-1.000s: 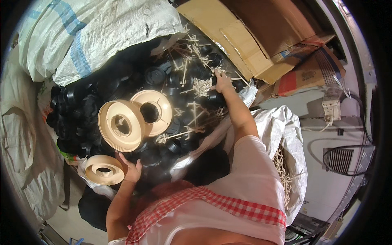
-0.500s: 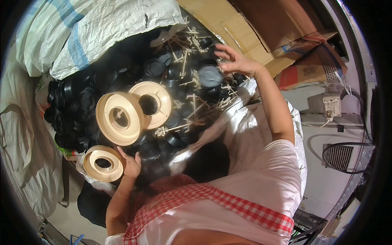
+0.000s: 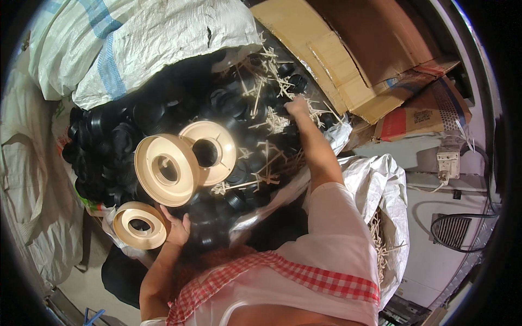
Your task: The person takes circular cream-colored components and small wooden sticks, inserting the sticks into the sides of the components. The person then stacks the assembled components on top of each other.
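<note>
My right hand [image 3: 297, 107] reaches down into a heap of black ribbed plastic rings [image 3: 225, 103], among pale plastic sprues [image 3: 277, 121]. Its fingers are curled in, and whatever they grip is hidden. My left hand [image 3: 177, 229] lies low on the left, with thumb and a finger spread apart. It is beside a small beige plastic ring [image 3: 155, 234], its fingers close to or against the rim. Just above sits a larger beige ring-shaped part [image 3: 147, 174], tilted and overlapping a flat beige flanged ring [image 3: 224, 142].
A white woven sack [image 3: 163, 38] with blue stripes drapes over the heap's far left. Cardboard boxes [image 3: 304, 43] stand at the far right. Another white sack [image 3: 389, 190] holding sprues is by my right arm, near a power socket [image 3: 448, 163] and a black cable [image 3: 457, 214].
My right hand has gone from spread fingers to curled and dropped down into the heap. A grey disc near it is no longer visible. My left hand stays by the beige ring.
</note>
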Demonstrator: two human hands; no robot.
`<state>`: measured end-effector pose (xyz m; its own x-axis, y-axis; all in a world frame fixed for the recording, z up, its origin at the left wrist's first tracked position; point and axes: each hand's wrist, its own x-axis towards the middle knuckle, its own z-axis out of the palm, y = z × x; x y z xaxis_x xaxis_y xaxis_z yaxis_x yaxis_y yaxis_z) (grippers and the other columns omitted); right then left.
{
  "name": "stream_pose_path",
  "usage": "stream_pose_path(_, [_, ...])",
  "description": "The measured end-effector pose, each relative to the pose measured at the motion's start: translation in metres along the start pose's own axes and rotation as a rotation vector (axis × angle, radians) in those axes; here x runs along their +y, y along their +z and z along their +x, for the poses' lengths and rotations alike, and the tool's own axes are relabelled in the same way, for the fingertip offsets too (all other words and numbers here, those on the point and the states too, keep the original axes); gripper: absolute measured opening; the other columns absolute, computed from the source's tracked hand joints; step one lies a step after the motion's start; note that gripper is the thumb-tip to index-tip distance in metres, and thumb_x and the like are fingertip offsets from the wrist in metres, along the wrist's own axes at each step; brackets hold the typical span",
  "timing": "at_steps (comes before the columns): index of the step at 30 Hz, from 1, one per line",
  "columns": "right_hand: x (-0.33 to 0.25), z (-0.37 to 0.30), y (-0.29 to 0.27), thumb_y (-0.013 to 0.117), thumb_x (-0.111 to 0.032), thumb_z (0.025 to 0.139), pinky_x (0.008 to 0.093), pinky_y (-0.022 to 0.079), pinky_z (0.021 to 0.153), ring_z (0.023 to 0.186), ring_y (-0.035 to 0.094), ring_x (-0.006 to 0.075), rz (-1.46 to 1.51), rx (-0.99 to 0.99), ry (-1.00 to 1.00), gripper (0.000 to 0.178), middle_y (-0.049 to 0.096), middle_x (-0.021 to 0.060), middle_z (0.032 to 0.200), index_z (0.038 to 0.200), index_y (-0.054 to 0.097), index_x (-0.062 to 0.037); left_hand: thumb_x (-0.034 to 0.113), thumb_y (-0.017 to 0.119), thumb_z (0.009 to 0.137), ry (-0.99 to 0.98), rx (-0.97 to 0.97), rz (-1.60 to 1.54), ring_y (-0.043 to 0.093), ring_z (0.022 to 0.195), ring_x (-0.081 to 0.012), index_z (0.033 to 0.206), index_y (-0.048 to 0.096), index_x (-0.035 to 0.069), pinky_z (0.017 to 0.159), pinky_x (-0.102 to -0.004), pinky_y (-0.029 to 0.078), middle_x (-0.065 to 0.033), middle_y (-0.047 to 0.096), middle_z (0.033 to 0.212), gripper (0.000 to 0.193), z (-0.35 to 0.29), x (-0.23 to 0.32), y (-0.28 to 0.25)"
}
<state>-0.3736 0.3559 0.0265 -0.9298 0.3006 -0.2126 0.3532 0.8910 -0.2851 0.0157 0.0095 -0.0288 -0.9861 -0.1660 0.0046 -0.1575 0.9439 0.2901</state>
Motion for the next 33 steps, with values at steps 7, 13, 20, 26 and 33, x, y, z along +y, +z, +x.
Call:
stream_pose_path(7, [-0.010, 0.017, -0.097, 0.068, -0.035, 0.074, 0.0359, 0.050, 0.075, 0.082, 0.064, 0.0263, 0.778, -0.285, -0.175, 0.050, 0.065, 0.0173, 0.096, 0.108, 0.059, 0.0003, 0.035, 0.057, 0.083, 0.000, 0.011, -0.063, 0.015, 0.131, -0.0507, 0.136, -0.005, -0.014, 0.108, -0.0556, 0.011, -0.0371, 0.012, 0.141, 0.094, 0.001, -0.007, 0.009])
stream_pose_path(13, [0.070, 0.078, -0.057, 0.076, -0.034, 0.072, 0.0324, 0.048, 0.076, 0.080, 0.062, 0.0212, 0.073, -0.013, -0.247, 0.042, 0.066, 0.0099, 0.085, 0.100, 0.065, -0.0047, 0.031, 0.058, 0.083, 0.005, 0.023, -0.084, 0.015, 0.131, -0.0509, 0.137, -0.007, -0.011, 0.108, -0.0559, 0.011, -0.0365, 0.011, 0.142, 0.095, 0.011, 0.002, 0.004])
stream_pose_path(20, [0.087, 0.063, 0.001, 0.077, -0.049, 0.063, 0.0389, 0.042, 0.095, 0.112, 0.053, 0.0352, -0.333, -0.091, -0.283, 0.078, 0.058, 0.0210, 0.117, 0.120, 0.054, -0.0010, 0.031, 0.055, 0.084, -0.049, -0.017, -0.051, 0.013, 0.133, -0.0484, 0.137, -0.009, -0.011, 0.110, -0.0519, 0.009, -0.0345, 0.007, 0.144, 0.093, 0.001, -0.001, 0.005])
stream_pose_path(26, [0.055, 0.050, 0.031, 0.069, -0.075, 0.049, 0.0543, 0.010, 0.110, 0.136, 0.005, 0.0480, -0.369, -0.264, 0.000, 0.136, 0.002, 0.0209, 0.151, 0.146, 0.002, -0.0072, 0.035, 0.057, 0.082, -0.114, -0.080, -0.049, 0.016, 0.132, -0.0496, 0.137, -0.007, -0.014, 0.109, -0.0527, 0.011, -0.0365, 0.013, 0.141, 0.097, -0.014, -0.015, 0.023])
stream_pose_path(33, [0.059, 0.037, 0.056, 0.075, -0.068, 0.047, 0.0615, 0.011, 0.105, 0.132, 0.003, 0.0557, -0.453, -0.223, -0.170, 0.138, -0.002, 0.0251, 0.150, 0.146, -0.002, -0.0115, 0.038, 0.055, 0.083, -0.128, -0.087, -0.087, 0.017, 0.130, -0.0512, 0.135, -0.007, -0.016, 0.109, -0.0528, 0.012, -0.0387, 0.012, 0.140, 0.097, -0.017, -0.023, 0.033])
